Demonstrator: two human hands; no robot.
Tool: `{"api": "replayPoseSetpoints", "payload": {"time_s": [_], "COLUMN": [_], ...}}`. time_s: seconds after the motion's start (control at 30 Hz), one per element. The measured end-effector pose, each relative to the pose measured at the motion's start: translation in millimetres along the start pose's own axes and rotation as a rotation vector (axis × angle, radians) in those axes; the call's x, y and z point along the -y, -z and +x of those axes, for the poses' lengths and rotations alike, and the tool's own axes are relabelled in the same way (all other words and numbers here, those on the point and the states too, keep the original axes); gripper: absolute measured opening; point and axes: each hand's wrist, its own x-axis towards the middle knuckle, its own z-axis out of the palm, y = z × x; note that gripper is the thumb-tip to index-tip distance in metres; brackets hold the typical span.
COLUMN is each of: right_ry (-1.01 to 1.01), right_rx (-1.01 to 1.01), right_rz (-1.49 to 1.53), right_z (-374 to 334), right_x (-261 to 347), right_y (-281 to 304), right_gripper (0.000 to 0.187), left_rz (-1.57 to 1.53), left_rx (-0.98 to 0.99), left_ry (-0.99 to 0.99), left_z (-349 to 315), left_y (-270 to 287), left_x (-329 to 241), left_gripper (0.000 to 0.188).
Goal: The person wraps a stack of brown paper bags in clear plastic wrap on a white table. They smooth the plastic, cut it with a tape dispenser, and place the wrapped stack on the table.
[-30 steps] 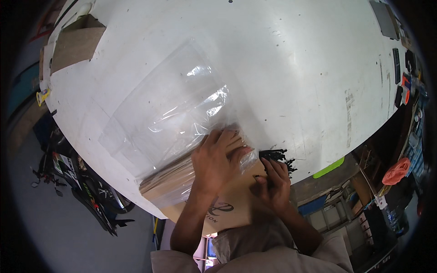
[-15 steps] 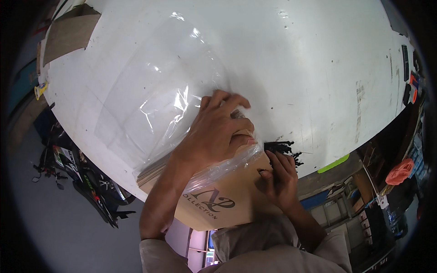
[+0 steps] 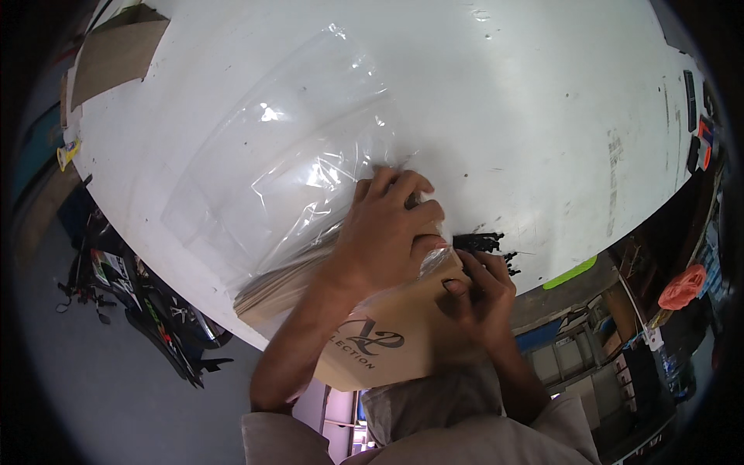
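Observation:
A stack of brown kraft paper pieces point(image 3: 288, 284), its layered edges fanning at the left, lies at the table's near edge. The front piece point(image 3: 422, 337) has dark printing and hangs toward my body. Clear plastic film point(image 3: 302, 155), like a large bag, is spread over and beyond the stack. My left hand point(image 3: 391, 225) is bent over the top with curled fingers, gripping the stack's edge and bunched plastic. My right hand point(image 3: 482, 298) is closed on the front piece's right corner, its fingertips partly hidden. Touching distance from those fingers lies a bundle of thin black strips point(image 3: 479, 242).
The white table point(image 3: 527, 116) has a curved-looking near edge. A brown cardboard flap point(image 3: 120, 58) stands at the far left. A bright green item point(image 3: 570, 273) sits at the right edge, and dark tools point(image 3: 690, 101) lie far right. Beside the table, a motorbike point(image 3: 147, 310) stands on the floor.
My left hand has shifted slightly right and nearer, and the plastic film has been drawn and wrinkled along with it. More of the stack's layered edges show. My right hand stays nearly in place.

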Motion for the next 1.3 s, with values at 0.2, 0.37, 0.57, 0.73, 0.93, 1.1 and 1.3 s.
{"api": "replayPoseSetpoints", "payload": {"time_s": [0.2, 0.37, 0.57, 0.73, 0.93, 1.1, 1.3], "right_ry": [-0.011, 0.145, 0.179, 0.047, -0.022, -0.034, -0.079], "right_rx": [0.15, 0.081, 0.1, 0.201, 0.224, 0.38, 0.473], "right_rz": [0.065, 0.056, -0.052, 0.164, 0.337, 0.3, 0.302], "right_z": [11.5, 41.8, 70.1, 68.1, 64.3, 62.7, 59.2], "right_x": [11.8, 28.2, 30.7, 35.9, 44.4, 35.2, 15.6], "right_y": [28.9, 26.3, -33.4, -26.7, -25.2, -11.2, 4.3], "right_gripper": [0.051, 0.051, 0.053, 0.051, 0.053, 0.053, 0.053], "left_rz": [0.175, 0.34, -0.496, -0.758, -0.911, -1.259, -1.156], "left_rx": [-0.5, -0.944, -0.846, -0.914, -0.925, -0.993, -0.959], "left_ry": [0.082, 0.664, 1.06, 1.025, 0.994, 0.747, 0.846], "left_z": [-86.9, -246.4, -379.3, -362.7, -393.9, -405.7, -437.0], "left_y": [-0.1, 17.2, -20.8, -38.5, -40.4, -54.1, -72.7], "left_x": [-7.1, 72.0, 141.3, 126.8, 148.5, 154.6, 155.5], "left_gripper": [0.069, 0.056, 0.049, 0.062, 0.078, 0.073, 0.068]}}
